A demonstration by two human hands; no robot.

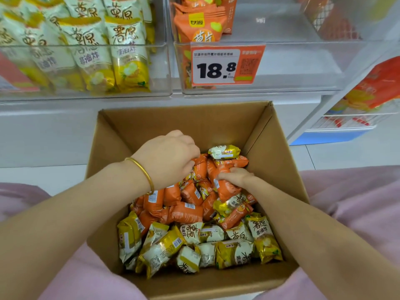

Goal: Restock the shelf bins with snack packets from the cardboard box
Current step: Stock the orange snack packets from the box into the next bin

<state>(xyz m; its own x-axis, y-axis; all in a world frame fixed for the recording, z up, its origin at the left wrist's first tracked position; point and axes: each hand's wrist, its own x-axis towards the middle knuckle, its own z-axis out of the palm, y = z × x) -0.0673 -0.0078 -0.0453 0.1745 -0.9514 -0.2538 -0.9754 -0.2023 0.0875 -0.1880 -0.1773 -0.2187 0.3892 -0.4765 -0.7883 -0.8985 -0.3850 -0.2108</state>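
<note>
gripping orange snack packets heaped in the cardboard box: the left hand curls over the heap's top and the right hand grasps one just beside it. they look light, air-puffed and slick, so cradle the bodies loosely, since the contents likely crush.

The surroundings — shop fittings and fabric

An orange-and-white price tag reads 18.8 beside a QR code. At right, a white wire basket sits above a blue base, with a large orange bag higher up — pale floor tiles lie below, and pink fabric fills both lower corners.
</note>
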